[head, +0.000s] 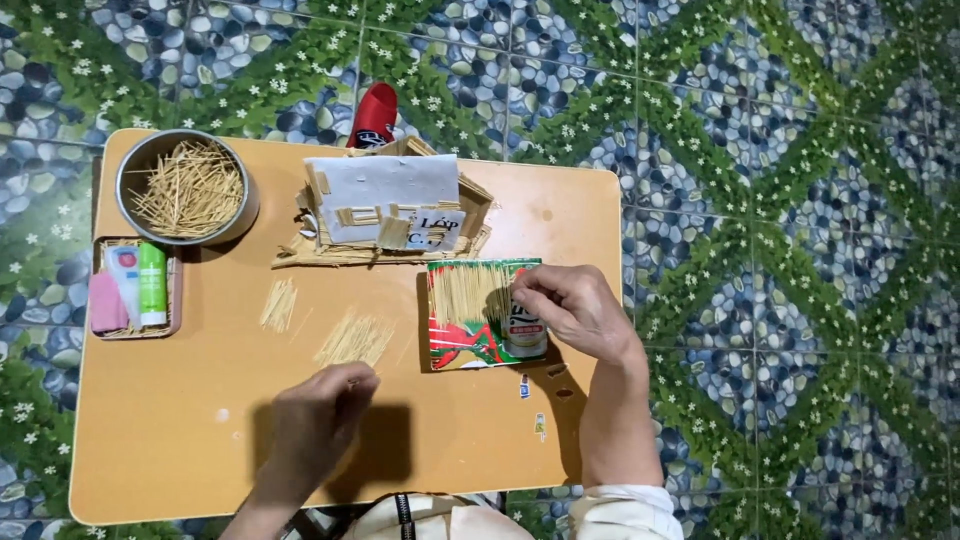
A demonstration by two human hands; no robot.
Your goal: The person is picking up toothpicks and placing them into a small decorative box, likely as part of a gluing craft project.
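Tabletop (pixel 200 440): both hands (pixel 318 415) palm-down

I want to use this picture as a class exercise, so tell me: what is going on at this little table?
A person works with toothpicks at a low table. The left hand picks at a loose toothpick pile. The right hand steadies a flattened printed carton partly covered with a row of toothpicks. Behind stands a half-built stick house with a white paper roof, beside a metal bowl of toothpicks and a tray of glue sticks.
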